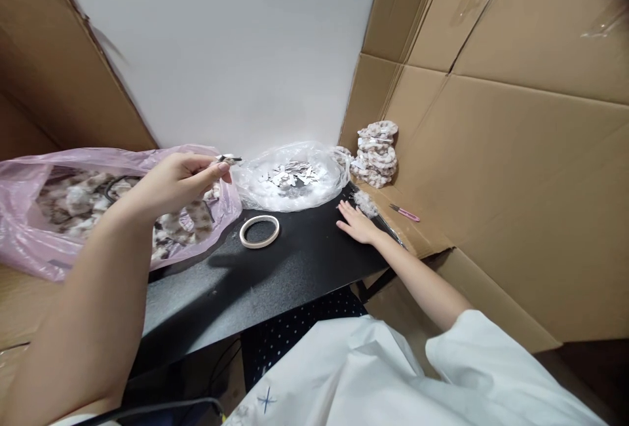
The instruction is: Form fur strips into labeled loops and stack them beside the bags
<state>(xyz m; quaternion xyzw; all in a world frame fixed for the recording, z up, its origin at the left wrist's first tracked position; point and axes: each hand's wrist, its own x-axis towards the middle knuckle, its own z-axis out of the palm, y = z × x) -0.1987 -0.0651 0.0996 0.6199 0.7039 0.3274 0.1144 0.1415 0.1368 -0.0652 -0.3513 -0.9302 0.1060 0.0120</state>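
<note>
My left hand (189,177) is raised over the right side of a pink plastic bag (230,200). Its thumb and fingers pinch a small white fluffy piece with a dark strip (230,158), mostly hidden by the fingers. Inside the pink bag lie several fluffy white-and-brown fabric pieces (78,200). My right hand (358,223) rests flat on the black table (304,249), fingers spread, holding nothing. Just beyond it is a tuft of grey-white fluff (366,204). Between the hands lies a roll of pale tape (259,246).
A clear plastic bag (314,198) of small white cut pieces stands at the back. Fluffy rings (377,157) are stacked at the right, near pink-handled snips (407,213). Cardboard walls (521,177) rise on both sides, with a white wall (236,52) behind.
</note>
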